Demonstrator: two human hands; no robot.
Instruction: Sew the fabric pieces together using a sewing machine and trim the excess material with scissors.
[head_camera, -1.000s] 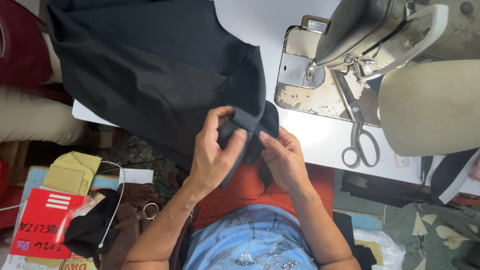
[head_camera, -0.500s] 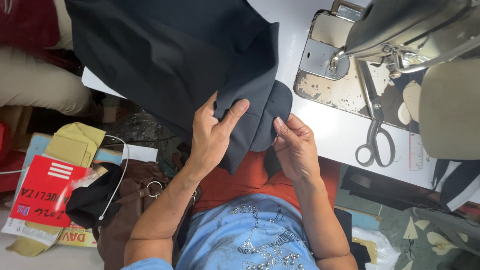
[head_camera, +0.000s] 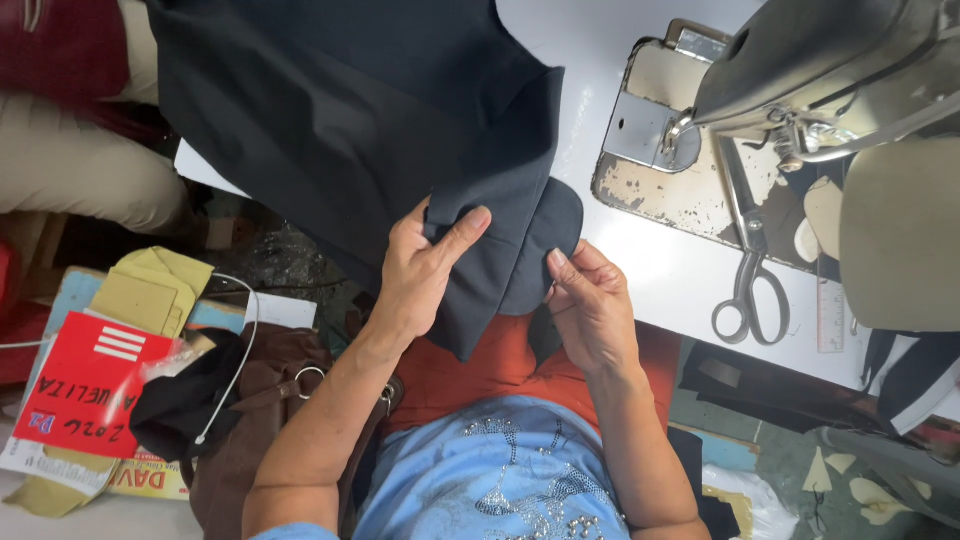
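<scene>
A large piece of dark navy fabric spreads over the white table and hangs off its near edge. My left hand grips a folded flap of it, thumb on top. My right hand pinches the edge of a smaller rounded dark fabric piece that lies against the flap. Both hands are at the table's near edge, above my orange lap.
A sewing machine stands at the right on a worn metal plate. Scissors lie on the white table beside it. A brown bag, a red printed packet and yellow cloth lie on the floor at left.
The fabric has been unfolded and flattened from a bunch held between both hands. My hands have moved apart, and the rounded piece now shows at the right.
</scene>
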